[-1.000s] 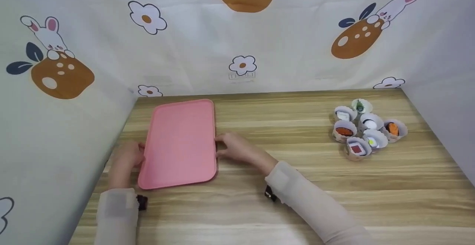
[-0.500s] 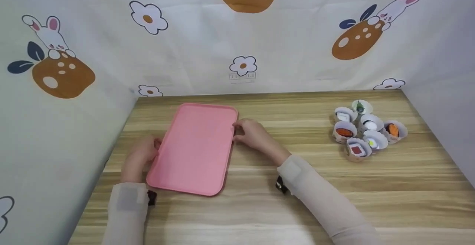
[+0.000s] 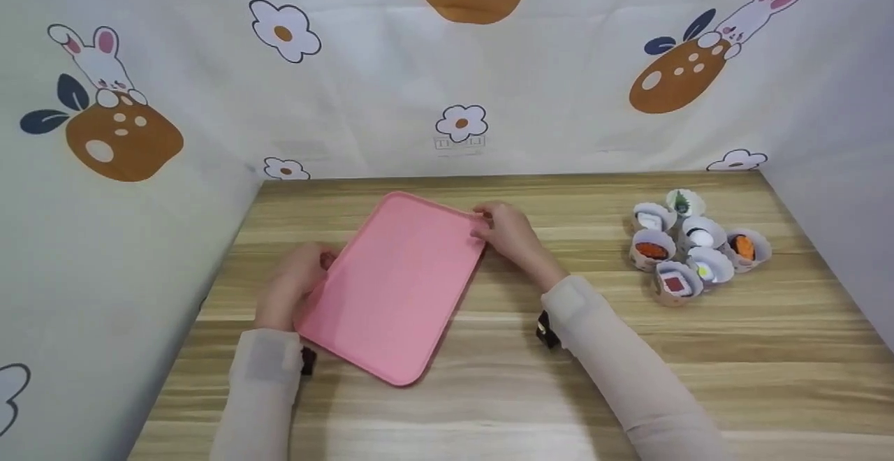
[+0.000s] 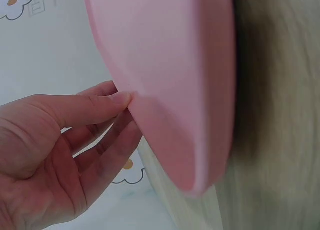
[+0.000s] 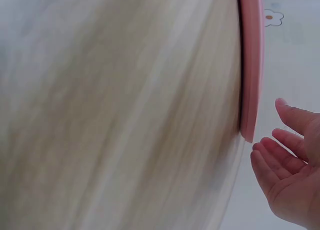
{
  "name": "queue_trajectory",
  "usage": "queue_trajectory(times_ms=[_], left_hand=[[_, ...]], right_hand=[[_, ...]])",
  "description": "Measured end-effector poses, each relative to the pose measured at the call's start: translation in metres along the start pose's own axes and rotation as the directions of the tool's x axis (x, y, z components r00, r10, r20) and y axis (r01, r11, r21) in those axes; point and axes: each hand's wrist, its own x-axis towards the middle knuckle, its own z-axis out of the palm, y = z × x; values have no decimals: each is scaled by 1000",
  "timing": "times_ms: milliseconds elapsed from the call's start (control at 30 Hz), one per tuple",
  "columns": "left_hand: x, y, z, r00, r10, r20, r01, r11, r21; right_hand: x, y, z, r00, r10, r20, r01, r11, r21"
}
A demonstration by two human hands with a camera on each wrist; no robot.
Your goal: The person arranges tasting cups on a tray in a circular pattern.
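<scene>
A pink rectangular tray lies slantwise left of the middle of the wooden table, its near end toward the person. My left hand pinches the rim of its left long side between thumb and fingers. That pinch shows plainly in the left wrist view, where the tray has a shadow beside it on the wood. At the tray's far right corner is my right hand. In the right wrist view this hand has its thumb and fingers spread apart, close to the tray's edge.
At the table's right side stands a cluster of scalloped paper cups holding sushi-like pieces, among them an orange one and a red one. A patterned cloth rises behind and at both sides.
The tray has moved rightward and turned clockwise, from nearly straight to slanted. Both hands have gone along with it to the right, the right hand also farther back. The cups stay put.
</scene>
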Motion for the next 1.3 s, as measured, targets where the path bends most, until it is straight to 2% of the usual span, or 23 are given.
queue_trajectory(times_ms=[200, 467, 667, 900, 1033, 1167, 1300], left_hand=[[11, 12, 5, 995, 89, -48, -84, 991, 104], [20, 25, 13, 994, 90, -67, -79, 985, 152], [17, 26, 13, 989, 77, -129, -56, 985, 162], [4, 21, 8, 987, 12, -159, -3, 998, 56], [-2, 19, 8, 985, 7, -170, -11, 1000, -22], [-6, 17, 11, 984, -4, -176, -18, 992, -124], [-9, 18, 13, 988, -22, -155, -14, 974, -228]], right_hand=[[-1, 12, -5, 1000, 27, 1, -27, 999, -45], [-5, 20, -15, 999, -1, -42, -6, 986, -165], [-7, 22, -20, 999, 18, -34, -25, 979, -204], [-11, 24, -27, 997, 65, -39, -73, 967, -243], [-14, 29, -30, 996, 54, -73, -72, 959, -273], [-19, 34, -34, 994, 49, -101, -78, 948, -309], [-24, 36, -41, 991, 76, -106, -107, 939, -326]])
